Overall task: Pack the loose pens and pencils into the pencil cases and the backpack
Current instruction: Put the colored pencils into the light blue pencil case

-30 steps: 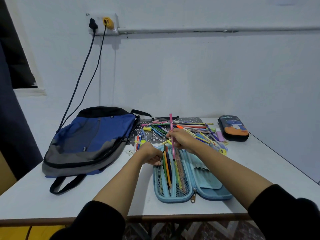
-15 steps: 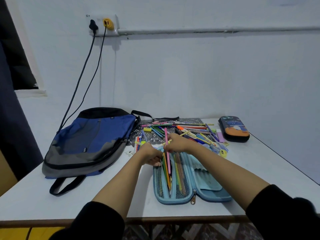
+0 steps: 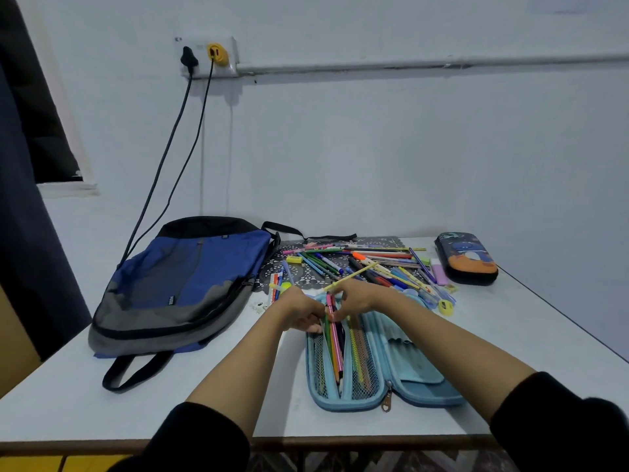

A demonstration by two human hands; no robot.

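A light blue pencil case (image 3: pixel 418 379) lies open in front of me, several pencils standing in its mesh pocket. My right hand (image 3: pixel 357 298) pinches a pink pen (image 3: pixel 335 332) that lies almost wholly inside that pocket; a yellow pencil (image 3: pixel 354 274) also sticks out of this hand toward the pile. My left hand (image 3: pixel 301 310) grips the case's left edge at the pocket mouth. Behind the hands lies a pile of loose pens and pencils (image 3: pixel 367 262). A blue and grey backpack (image 3: pixel 180 284) lies flat at the left. A dark pencil case (image 3: pixel 466 257) sits shut at the back right.
The pile rests on a dark lace mat (image 3: pixel 303 275). A yellow sharpener (image 3: pixel 445 307) and a purple eraser (image 3: pixel 439 272) lie near the pile. Two cables (image 3: pixel 170 158) hang from a wall socket behind the backpack. The table's front edge (image 3: pixel 306 441) is near me.
My right hand has lowered the pink pen from upright above the case down into the mesh pocket. My left hand stays at the case's edge.
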